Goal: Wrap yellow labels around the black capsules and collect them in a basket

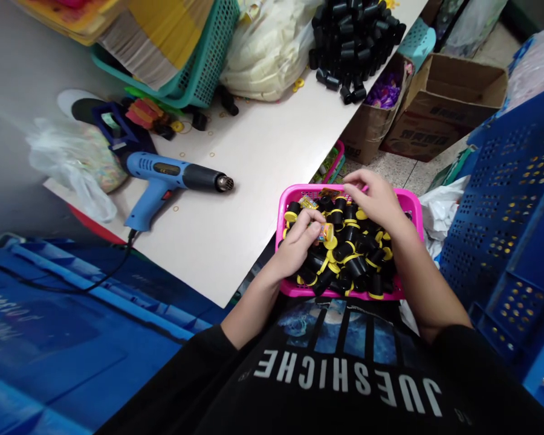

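Observation:
A pink basket (419, 220) sits against my front, filled with black cylinders (357, 264) that have yellow caps and rings. Over its left part, my left hand (300, 238) is closed on a small piece with a printed wrapper (325, 232) and a yellow end. My right hand (374, 196) hovers over the basket's far right part, its fingers curved and apart, with nothing visible between them. Small printed wrappers (307, 203) lie at the far left inside the basket.
A blue heat gun (156, 175) lies on the white table (254, 157), its cord hanging off the edge. Behind are a green basket (213, 57), a bag of pale pieces (267, 54) and piled black cylinders (351, 39). Cardboard boxes (439, 130) and blue crates (503, 199) stand right.

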